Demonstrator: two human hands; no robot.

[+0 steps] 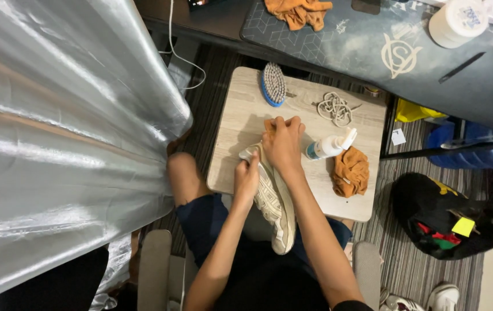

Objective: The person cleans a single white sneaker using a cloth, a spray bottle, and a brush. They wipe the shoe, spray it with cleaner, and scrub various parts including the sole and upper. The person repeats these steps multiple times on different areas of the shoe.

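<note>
Both hands worked a pale shoe [275, 201] lying sole-up across the near edge of a small table [241, 115]: the right hand [284, 144] pressed an orange cloth [270, 124] on its far end, the left hand [246, 178] clamped its left side. It looked light, stiff in the sole and softer above, best gripped by the sides. Right of it lay a crumpled rag [350, 171], a bottle [330, 145] and coiled laces [336, 108]; farther off, a brush [273, 84].

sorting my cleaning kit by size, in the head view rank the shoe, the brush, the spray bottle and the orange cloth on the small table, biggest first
1. Shoe, plainly largest, though it lies nearer the camera.
2. Orange cloth, crumpled.
3. Spray bottle and brush: they look alike in size, so I will not rank them.
</note>
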